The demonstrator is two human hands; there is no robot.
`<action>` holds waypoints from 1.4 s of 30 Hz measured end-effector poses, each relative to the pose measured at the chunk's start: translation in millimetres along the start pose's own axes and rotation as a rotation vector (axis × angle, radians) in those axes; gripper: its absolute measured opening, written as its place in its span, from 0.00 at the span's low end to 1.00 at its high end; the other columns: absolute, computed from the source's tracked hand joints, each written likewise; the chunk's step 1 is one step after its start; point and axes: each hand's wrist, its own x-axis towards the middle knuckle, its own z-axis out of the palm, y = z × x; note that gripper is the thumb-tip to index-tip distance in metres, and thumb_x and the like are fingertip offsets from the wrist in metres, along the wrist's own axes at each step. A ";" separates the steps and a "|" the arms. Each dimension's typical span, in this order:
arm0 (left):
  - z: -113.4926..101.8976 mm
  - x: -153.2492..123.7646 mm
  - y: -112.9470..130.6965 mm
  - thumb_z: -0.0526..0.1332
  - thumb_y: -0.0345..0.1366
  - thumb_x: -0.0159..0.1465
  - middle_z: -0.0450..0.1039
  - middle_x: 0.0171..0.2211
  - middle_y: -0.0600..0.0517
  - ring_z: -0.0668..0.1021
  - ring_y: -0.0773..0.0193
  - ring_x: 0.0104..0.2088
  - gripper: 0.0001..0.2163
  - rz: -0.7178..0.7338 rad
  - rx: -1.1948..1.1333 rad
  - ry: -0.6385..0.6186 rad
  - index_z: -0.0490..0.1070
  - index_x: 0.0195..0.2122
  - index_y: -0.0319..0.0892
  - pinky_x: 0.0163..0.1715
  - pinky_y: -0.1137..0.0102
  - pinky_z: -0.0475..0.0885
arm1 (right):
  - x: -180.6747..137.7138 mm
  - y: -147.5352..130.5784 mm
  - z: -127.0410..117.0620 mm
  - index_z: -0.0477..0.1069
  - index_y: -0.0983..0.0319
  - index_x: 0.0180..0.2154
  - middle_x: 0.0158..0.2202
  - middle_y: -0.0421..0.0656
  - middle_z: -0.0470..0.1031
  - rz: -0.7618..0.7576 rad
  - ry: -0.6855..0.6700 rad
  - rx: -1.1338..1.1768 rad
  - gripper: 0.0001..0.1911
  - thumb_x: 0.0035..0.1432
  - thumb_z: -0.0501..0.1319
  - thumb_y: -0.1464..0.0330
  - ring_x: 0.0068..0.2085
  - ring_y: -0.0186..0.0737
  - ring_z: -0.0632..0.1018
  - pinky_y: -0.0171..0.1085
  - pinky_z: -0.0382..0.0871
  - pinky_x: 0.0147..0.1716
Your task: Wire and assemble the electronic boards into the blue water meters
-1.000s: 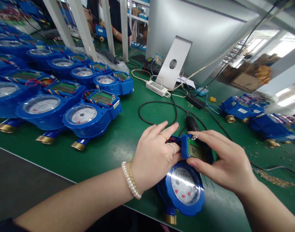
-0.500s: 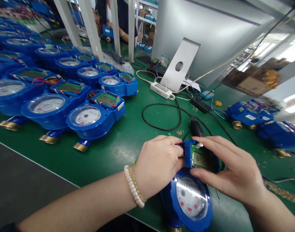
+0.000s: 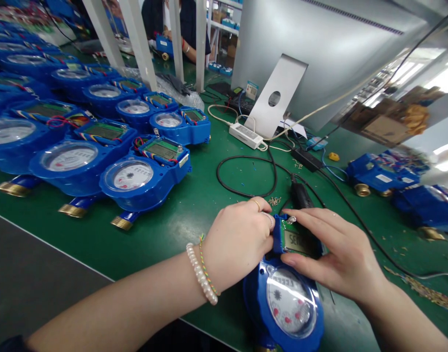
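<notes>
A blue water meter (image 3: 253,293) stands in front of me, its round dial (image 3: 291,302) facing up and a brass threaded end partly cut off below. Its display box holds a green circuit board with a lit LCD (image 3: 296,240) showing characters, partly covered by my fingers. My right hand (image 3: 337,254) grips this box, thumb at the near edge and fingers over the far edge, beside a small silvery part (image 3: 291,220). Against the box's left side, my left hand (image 3: 242,244) is closed with fingers curled; its fingertips are hidden, and I cannot tell what they pinch.
Rows of similar water meters (image 3: 139,181) fill the left of the green table (image 3: 194,195). Behind are a black cable (image 3: 218,171), a white adapter (image 3: 245,134), small screws (image 3: 274,201) and a monitor (image 3: 326,58). More meters (image 3: 379,171) sit right. Another person's hands (image 3: 168,35) hold a meter beyond the posts.
The LCD shows different characters now. Both hands and the display box have shifted slightly left; the right hand still grips the box and the left stays closed beside it.
</notes>
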 end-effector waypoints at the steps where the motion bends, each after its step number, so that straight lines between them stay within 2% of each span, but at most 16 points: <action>1: 0.2 0.2 0.6 0.62 0.31 0.59 0.76 0.41 0.52 0.79 0.60 0.36 0.03 0.002 0.022 -0.002 0.76 0.30 0.41 0.38 0.65 0.75 | 0.3 0.1 -0.4 0.68 0.67 0.49 0.40 0.53 0.75 0.007 -0.009 0.005 0.26 0.57 0.63 0.53 0.39 0.48 0.77 0.44 0.74 0.37; 5: -4.2 3.1 2.6 0.62 0.31 0.59 0.76 0.40 0.49 0.80 0.58 0.36 0.04 0.003 0.083 -0.021 0.75 0.28 0.40 0.35 0.66 0.75 | 2.4 -0.9 -2.6 0.68 0.65 0.48 0.39 0.51 0.76 0.020 -0.029 0.018 0.25 0.57 0.62 0.53 0.38 0.47 0.78 0.42 0.74 0.34; 10: -17.7 10.2 1.2 0.62 0.30 0.58 0.78 0.34 0.49 0.80 0.57 0.39 0.04 0.044 0.035 -0.150 0.76 0.28 0.40 0.41 0.64 0.75 | 4.7 -2.2 -3.5 0.69 0.65 0.47 0.38 0.51 0.76 0.015 -0.026 0.011 0.25 0.57 0.62 0.52 0.37 0.47 0.78 0.42 0.75 0.32; 14: -16.0 7.3 3.9 0.61 0.29 0.59 0.77 0.38 0.47 0.80 0.56 0.38 0.04 0.075 0.099 -0.088 0.74 0.27 0.40 0.38 0.63 0.76 | 4.5 -2.6 -2.6 0.69 0.67 0.46 0.38 0.52 0.77 -0.006 -0.018 -0.018 0.26 0.58 0.61 0.52 0.36 0.48 0.78 0.44 0.75 0.32; 17: -12.3 0.8 9.0 0.61 0.28 0.59 0.74 0.42 0.47 0.79 0.55 0.39 0.02 0.050 0.168 0.000 0.72 0.32 0.40 0.36 0.63 0.76 | 3.1 -2.7 -2.3 0.68 0.68 0.47 0.38 0.53 0.76 -0.001 -0.023 -0.024 0.26 0.58 0.60 0.52 0.37 0.48 0.78 0.44 0.75 0.32; 19: -13.8 -2.2 10.6 0.60 0.28 0.59 0.74 0.39 0.49 0.78 0.56 0.37 0.05 0.011 0.167 0.016 0.70 0.37 0.41 0.34 0.63 0.75 | 2.0 -3.0 -2.2 0.68 0.68 0.47 0.38 0.53 0.76 0.005 -0.025 -0.024 0.27 0.58 0.61 0.51 0.37 0.49 0.78 0.45 0.75 0.33; 22: -21.1 -2.5 7.5 0.62 0.28 0.57 0.76 0.36 0.54 0.79 0.58 0.33 0.13 -0.069 0.030 -0.016 0.68 0.43 0.45 0.32 0.66 0.75 | 0.9 -3.4 -2.0 0.69 0.69 0.46 0.38 0.53 0.76 0.004 -0.031 -0.024 0.28 0.57 0.62 0.52 0.37 0.50 0.78 0.46 0.75 0.33; 25: -28.0 1.9 1.2 0.64 0.30 0.56 0.78 0.40 0.54 0.80 0.60 0.37 0.20 -0.116 -0.136 -0.058 0.68 0.50 0.46 0.35 0.69 0.75 | -0.1 -3.4 -1.4 0.69 0.70 0.47 0.39 0.53 0.76 -0.004 -0.030 -0.032 0.28 0.56 0.63 0.52 0.37 0.49 0.78 0.46 0.74 0.34; 27: -30.5 6.5 -1.3 0.63 0.32 0.58 0.78 0.41 0.52 0.79 0.60 0.40 0.16 -0.111 -0.141 -0.068 0.72 0.48 0.44 0.38 0.69 0.74 | -0.9 -3.1 -0.8 0.69 0.70 0.47 0.39 0.53 0.76 -0.004 -0.025 -0.037 0.28 0.56 0.63 0.53 0.38 0.49 0.77 0.47 0.74 0.34; 30: -32.5 12.7 -1.2 0.60 0.33 0.61 0.77 0.37 0.52 0.79 0.59 0.38 0.07 -0.080 -0.047 -0.087 0.77 0.39 0.44 0.40 0.66 0.73 | -1.9 -2.6 0.0 0.69 0.70 0.48 0.39 0.53 0.76 -0.001 -0.024 -0.040 0.28 0.56 0.63 0.53 0.38 0.49 0.77 0.47 0.74 0.34; 34: -35.1 11.3 -0.1 0.58 0.32 0.64 0.74 0.32 0.52 0.77 0.59 0.34 0.08 -0.051 0.007 -0.129 0.77 0.32 0.43 0.36 0.64 0.71 | -2.8 -2.3 0.4 0.69 0.70 0.47 0.39 0.53 0.76 0.001 -0.014 -0.039 0.28 0.57 0.63 0.52 0.37 0.48 0.77 0.46 0.74 0.33; 37: -33.8 1.3 -3.2 0.58 0.32 0.65 0.73 0.32 0.53 0.76 0.62 0.33 0.07 -0.038 -0.053 -0.113 0.76 0.33 0.43 0.34 0.67 0.69 | -3.6 -2.5 0.2 0.69 0.71 0.47 0.39 0.53 0.76 0.006 -0.009 -0.035 0.29 0.57 0.62 0.52 0.37 0.48 0.77 0.45 0.74 0.34; 42: -24.2 -15.1 -10.8 0.58 0.32 0.66 0.73 0.35 0.56 0.75 0.68 0.37 0.05 -0.059 -0.226 -0.009 0.74 0.37 0.43 0.39 0.72 0.68 | -2.2 -3.3 0.5 0.70 0.72 0.47 0.39 0.53 0.76 -0.002 -0.017 -0.035 0.30 0.55 0.64 0.52 0.38 0.48 0.77 0.46 0.73 0.35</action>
